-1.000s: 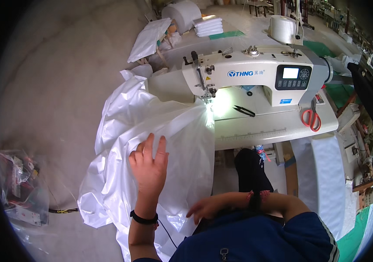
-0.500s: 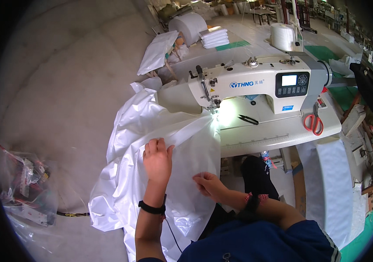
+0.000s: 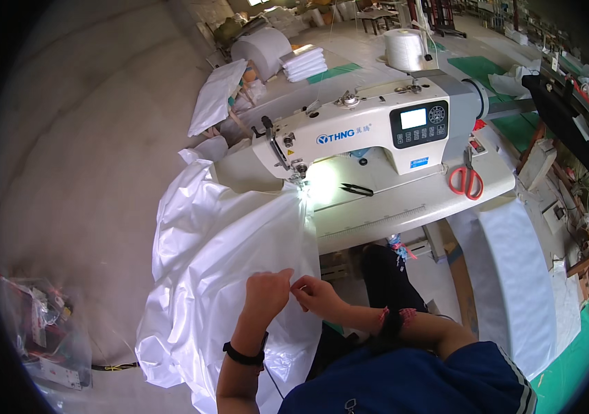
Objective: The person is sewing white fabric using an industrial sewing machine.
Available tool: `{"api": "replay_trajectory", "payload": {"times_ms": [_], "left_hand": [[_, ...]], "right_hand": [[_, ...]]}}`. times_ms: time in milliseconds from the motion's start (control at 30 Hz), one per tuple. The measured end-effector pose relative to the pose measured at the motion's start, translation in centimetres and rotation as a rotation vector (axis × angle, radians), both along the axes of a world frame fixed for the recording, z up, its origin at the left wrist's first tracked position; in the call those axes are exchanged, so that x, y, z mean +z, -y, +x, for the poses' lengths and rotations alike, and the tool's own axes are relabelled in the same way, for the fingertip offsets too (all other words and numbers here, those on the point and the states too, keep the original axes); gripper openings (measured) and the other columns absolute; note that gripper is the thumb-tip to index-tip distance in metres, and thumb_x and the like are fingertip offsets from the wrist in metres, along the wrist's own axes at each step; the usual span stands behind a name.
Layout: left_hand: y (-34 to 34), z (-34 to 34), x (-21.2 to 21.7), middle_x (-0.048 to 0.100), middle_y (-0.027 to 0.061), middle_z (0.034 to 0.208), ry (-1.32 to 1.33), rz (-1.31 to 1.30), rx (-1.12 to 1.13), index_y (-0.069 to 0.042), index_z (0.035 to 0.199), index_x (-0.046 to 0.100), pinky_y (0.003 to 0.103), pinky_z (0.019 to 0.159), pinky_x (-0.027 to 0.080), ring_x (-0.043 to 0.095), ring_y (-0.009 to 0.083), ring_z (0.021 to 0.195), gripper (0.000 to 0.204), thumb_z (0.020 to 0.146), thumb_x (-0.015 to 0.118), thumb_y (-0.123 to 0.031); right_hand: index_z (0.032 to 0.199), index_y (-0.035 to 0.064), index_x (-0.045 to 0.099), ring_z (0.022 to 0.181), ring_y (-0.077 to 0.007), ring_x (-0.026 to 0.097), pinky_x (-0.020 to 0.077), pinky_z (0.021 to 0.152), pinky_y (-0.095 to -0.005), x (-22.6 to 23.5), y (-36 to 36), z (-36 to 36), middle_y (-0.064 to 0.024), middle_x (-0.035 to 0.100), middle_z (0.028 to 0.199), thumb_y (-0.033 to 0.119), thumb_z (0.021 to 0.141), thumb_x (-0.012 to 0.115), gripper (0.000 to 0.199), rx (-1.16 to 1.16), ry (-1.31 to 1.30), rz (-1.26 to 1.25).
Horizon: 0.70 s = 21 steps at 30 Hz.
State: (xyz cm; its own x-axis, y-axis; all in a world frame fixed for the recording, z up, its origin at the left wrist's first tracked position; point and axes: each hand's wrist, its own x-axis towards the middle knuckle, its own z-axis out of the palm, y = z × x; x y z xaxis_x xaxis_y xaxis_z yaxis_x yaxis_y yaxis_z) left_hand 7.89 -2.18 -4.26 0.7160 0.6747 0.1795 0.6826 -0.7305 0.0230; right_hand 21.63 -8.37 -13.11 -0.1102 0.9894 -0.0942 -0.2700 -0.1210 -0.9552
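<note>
The white glossy sheet (image 3: 201,255) runs from the needle area (image 3: 301,183) at the left end of the sewing machine (image 3: 356,131), over the near-left edge of the machine table (image 3: 405,219), and down in loose folds toward the operator's lap. Relative to the preceding half second, both hands have changed position. The left hand (image 3: 267,297), which lay farther up on the sheet with its fingers extended, has been drawn back toward the body; its fingers are now bent, with the thumb side directed at the other hand. The right hand (image 3: 315,297), previously well apart from the left, is now just beside it, fingers curled and thumb brought close to the forefinger. From where I stand, I cannot tell whether either set of fingers has sheet material pinched between them. In effect, handling has moved from a flat palm on the upper folds to both hands meeting at one place on the near part of the sheet, which I judge to be finer fingertip work. The upper part of the sheet has no hand on it and remains attached at the needle area. The black thread snips (image 3: 356,189) and the red-handled scissors (image 3: 466,181) lie on the table, untouched and well apart from both hands.
</note>
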Motion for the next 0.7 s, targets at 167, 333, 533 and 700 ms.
{"api": "replay_trajectory", "payload": {"times_ms": [167,333,533,700], "left_hand": [[-1.1,0.7,-1.7,0.067,0.0155,0.074,0.24,-0.38,0.165,-0.008,0.108,0.062,0.044,0.074,0.051,0.067,0.034,0.082,0.024,0.086,0.056,-0.018],[-0.4,1.8,-2.5,0.066,0.0156,0.072,0.047,-0.253,0.251,-0.006,0.113,0.057,0.046,0.068,0.052,0.067,0.0364,0.073,0.029,0.086,0.056,-0.017],[1.4,1.9,-4.4,0.067,0.0133,0.069,-0.134,0.037,0.173,0.0,0.109,0.057,0.046,0.063,0.052,0.068,0.0332,0.064,0.028,0.083,0.055,-0.01],[3.3,2.1,-5.8,0.065,0.0147,0.068,-0.19,-0.11,0.128,-0.004,0.106,0.063,0.049,0.061,0.053,0.068,0.0347,0.065,0.025,0.083,0.053,-0.011]], "right_hand": [[0.099,0.0034,0.06,0.061,-0.0067,0.052,0.0434,0.055,-0.0251,-1.1,0.0,-0.2,0.0002,0.057,0.069,0.019,0.096,0.06,0.016,0.046,0.038,0.057],[0.098,0.0007,0.062,0.06,-0.0108,0.058,0.0479,0.057,-0.028,-2.0,0.7,1.5,-0.0019,0.059,0.071,0.028,0.091,0.066,0.028,0.154,0.293,0.106],[0.102,-0.0033,0.062,0.064,-0.0143,0.062,0.05,0.058,-0.0311,-4.6,-4.4,3.9,-0.0086,0.064,0.078,0.038,0.091,0.067,0.043,-0.187,0.035,-0.143],[0.098,-0.0019,0.065,0.069,-0.0135,0.06,0.0495,0.063,-0.0313,-6.6,-7.3,1.4,-0.0063,0.064,0.08,0.033,0.096,0.058,0.036,-0.138,-0.16,-0.203]]}}
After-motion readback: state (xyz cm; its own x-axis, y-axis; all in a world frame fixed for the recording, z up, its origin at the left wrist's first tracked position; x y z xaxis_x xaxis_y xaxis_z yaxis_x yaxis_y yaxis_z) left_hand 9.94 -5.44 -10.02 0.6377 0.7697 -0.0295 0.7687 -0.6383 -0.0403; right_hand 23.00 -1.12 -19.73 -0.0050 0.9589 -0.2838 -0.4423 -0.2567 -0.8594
